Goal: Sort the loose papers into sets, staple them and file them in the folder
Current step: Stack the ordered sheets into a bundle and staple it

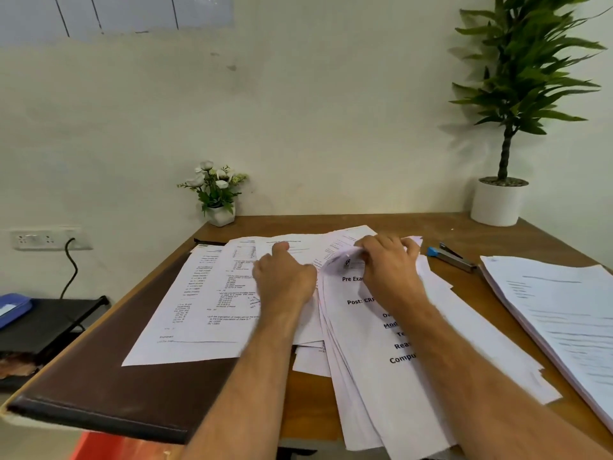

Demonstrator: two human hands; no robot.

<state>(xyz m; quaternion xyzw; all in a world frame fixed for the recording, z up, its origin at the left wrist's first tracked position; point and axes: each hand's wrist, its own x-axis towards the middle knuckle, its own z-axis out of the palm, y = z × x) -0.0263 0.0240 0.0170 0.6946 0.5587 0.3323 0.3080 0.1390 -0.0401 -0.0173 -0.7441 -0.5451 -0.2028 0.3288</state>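
Loose papers (381,343) fan out under my right hand (388,270), which pinches the top sheet's corner (left hand (282,277) pressing flat), so a hasty lift could drag neighbours askew.

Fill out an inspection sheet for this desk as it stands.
Surface: wooden desk, mostly papered over.
Job's things: loose papers fanned out; title-page set; side stack; stapler lying apart; brown folder open under sheets.
Clutter: flower pot, potted plant.
Hands: left hand flat on sheets; right hand, fingers curled on a page corner.
Cables: black cord from wall socket.
Surroundings: pale wall; black side shelf.
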